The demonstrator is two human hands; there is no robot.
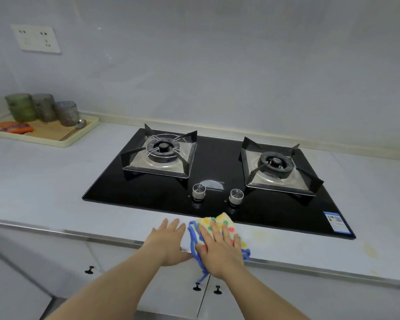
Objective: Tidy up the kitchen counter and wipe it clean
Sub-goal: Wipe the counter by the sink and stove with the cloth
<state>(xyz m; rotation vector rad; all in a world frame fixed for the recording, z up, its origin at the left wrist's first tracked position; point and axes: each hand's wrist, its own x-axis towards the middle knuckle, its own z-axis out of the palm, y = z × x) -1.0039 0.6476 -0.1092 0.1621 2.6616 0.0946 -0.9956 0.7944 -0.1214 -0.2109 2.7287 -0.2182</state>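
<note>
A yellow cloth [224, 221] with coloured dots and a blue border lies on the grey counter [44, 185] at its front edge, just in front of the black gas hob [217, 172]. My right hand [219, 248] presses flat on the cloth with fingers spread. My left hand [169, 241] rests flat on the bare counter right beside the cloth, fingers straight. Yellowish stains [371, 250] mark the counter to the right of the cloth.
A cream tray [83, 135] at the back left holds three upturned glasses [42, 109], a spoon [75, 128] and an orange packet [15, 127]. Two knobs [199, 191] stand on the hob's front. Cabinet doors with black handles [196, 287] sit below the counter.
</note>
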